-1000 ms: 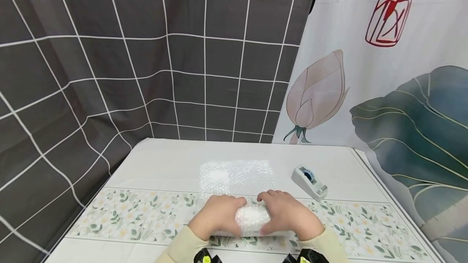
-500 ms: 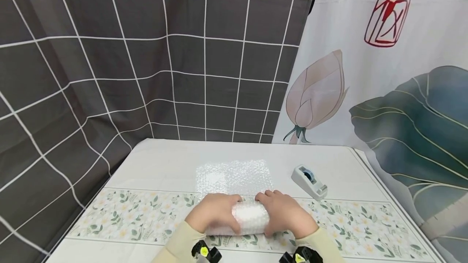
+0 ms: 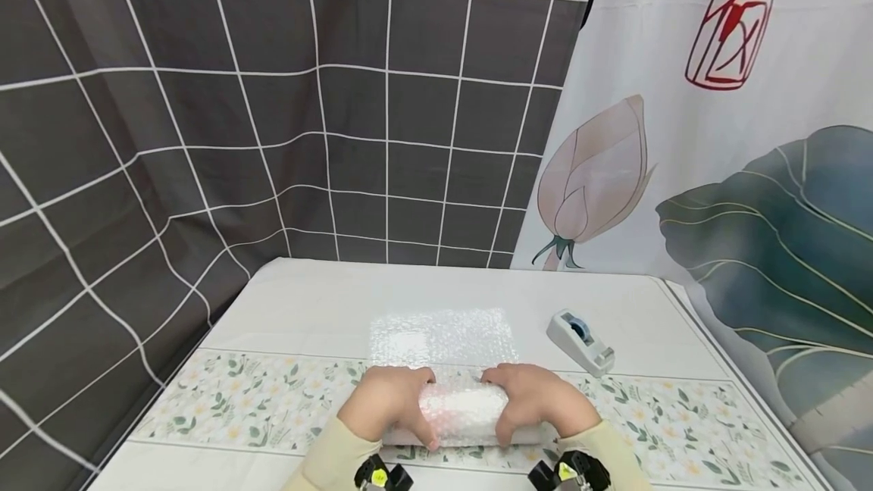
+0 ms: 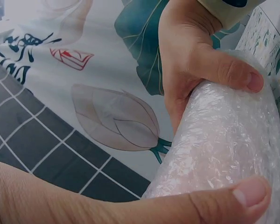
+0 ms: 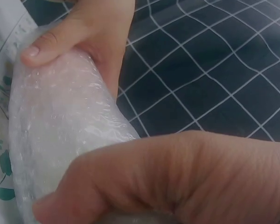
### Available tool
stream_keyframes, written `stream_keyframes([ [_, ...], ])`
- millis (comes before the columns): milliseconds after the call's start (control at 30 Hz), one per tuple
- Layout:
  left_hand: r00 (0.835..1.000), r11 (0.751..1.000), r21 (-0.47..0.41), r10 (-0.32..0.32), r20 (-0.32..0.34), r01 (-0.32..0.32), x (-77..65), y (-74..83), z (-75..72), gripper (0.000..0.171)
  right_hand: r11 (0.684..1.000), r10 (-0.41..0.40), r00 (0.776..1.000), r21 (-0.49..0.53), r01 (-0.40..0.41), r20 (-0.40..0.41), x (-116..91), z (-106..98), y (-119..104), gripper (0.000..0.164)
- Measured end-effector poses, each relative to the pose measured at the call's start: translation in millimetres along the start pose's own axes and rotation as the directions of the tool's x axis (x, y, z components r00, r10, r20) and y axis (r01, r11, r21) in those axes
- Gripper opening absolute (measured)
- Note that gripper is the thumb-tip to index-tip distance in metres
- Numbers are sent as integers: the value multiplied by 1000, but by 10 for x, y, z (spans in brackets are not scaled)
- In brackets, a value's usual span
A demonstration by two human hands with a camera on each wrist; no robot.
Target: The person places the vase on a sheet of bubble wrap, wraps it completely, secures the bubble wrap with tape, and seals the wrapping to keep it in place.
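Observation:
A roll of bubble wrap (image 3: 464, 409) lies crosswise on the table's floral band, rounded and whitish, with a faint pink tint near its left end. My left hand (image 3: 392, 404) grips the left part, thumb on the near side and fingers over the far side. Around the right part curls my right hand (image 3: 542, 400) in the same way. Beyond the roll a flat sheet of bubble wrap (image 3: 443, 336) stretches over the table. In the left wrist view both thumbs press on the bubble wrap roll (image 4: 219, 140). Whatever is inside the wrap is hidden.
A white tape dispenser (image 3: 580, 343) with a blue-cored roll stands right of the sheet. The white table (image 3: 300, 301) carries a floral band (image 3: 232, 400). A dark grid curtain (image 3: 355, 112) hangs behind and left, a floral curtain (image 3: 750, 195) at right.
Both hands keep hold of the roll, shifting slightly; it has turned a little under them. More of its middle shows between the hands. The tape dispenser stays in place.

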State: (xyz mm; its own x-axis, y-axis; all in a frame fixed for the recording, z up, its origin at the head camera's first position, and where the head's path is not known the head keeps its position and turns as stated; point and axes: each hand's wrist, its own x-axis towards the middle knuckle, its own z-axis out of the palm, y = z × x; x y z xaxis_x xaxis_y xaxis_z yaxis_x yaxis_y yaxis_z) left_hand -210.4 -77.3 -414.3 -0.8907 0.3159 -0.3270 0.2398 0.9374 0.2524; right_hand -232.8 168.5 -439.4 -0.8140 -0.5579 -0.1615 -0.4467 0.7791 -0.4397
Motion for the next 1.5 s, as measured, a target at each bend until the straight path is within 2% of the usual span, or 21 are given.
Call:
stream_keyframes([
  [200,1000,995,99,4,-18,-2,-38,29,-22,89,994,21,994,105,-32,103,-16,-13,23,61],
  [367,999,987,160,1,-50,8,-72,84,-22,93,990,35,988,132,-55,150,-13,-27,44,66],
  [467,995,985,168,57,-81,-42,-81,113,-8,96,984,45,984,160,-73,173,-8,-34,47,65],
  [567,985,981,137,150,-87,-138,-62,129,17,95,975,51,979,203,-91,198,-12,-45,44,62],
  [667,978,977,98,196,-72,-189,-20,122,40,89,960,50,974,257,-108,223,-28,-43,32,59],
  [767,979,978,77,197,-55,-192,27,95,61,84,950,49,970,288,-119,238,-44,-36,18,58],
  [867,980,979,61,195,-41,-193,69,67,79,83,953,51,970,280,-119,239,-51,-39,9,58],
  [1200,983,983,-47,178,39,-177,137,1,97,86,975,123,971,160,-157,204,-79,-85,-7,54],
  [1400,977,977,-96,199,80,-191,173,-38,104,85,985,59,984,147,-84,170,-116,-125,15,48],
  [1500,971,968,-155,214,106,-196,187,-64,101,85,992,71,987,97,-85,141,-150,-162,-35,50],
])
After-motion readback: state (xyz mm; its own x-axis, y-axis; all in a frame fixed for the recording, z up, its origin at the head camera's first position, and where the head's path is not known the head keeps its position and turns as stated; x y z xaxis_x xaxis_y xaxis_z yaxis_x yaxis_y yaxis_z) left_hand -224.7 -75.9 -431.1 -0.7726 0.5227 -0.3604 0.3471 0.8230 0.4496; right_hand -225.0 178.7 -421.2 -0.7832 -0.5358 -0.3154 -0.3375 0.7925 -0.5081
